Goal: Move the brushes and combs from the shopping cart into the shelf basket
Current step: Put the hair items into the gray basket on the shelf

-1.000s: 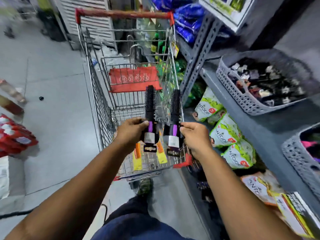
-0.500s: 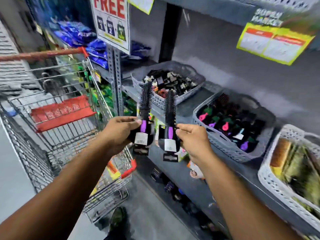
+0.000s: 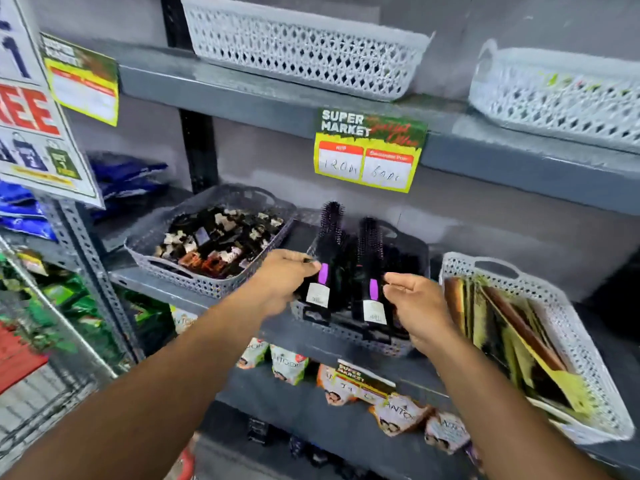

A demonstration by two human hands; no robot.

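Note:
My left hand (image 3: 284,278) grips a black round brush with a purple band (image 3: 327,261), bristles pointing up and away. My right hand (image 3: 417,308) grips a second, matching round brush (image 3: 370,271) by its handle. Both brushes hang over the middle grey shelf basket (image 3: 349,332), which holds other dark brushes; their lower ends are down at the basket's front rim. The shopping cart (image 3: 45,393) shows only as wire mesh at the lower left edge.
A grey basket of hair clips (image 3: 180,268) sits left of the middle one. A white basket of flat packets (image 3: 568,327) stands to the right. A price sign (image 3: 369,150) hangs from the shelf above, where two white baskets (image 3: 304,50) rest. Snack bags (image 3: 287,365) lie below.
My view has swung right from the cart to the shelf. Both hands carried the two brushes forward and down over the middle grey basket.

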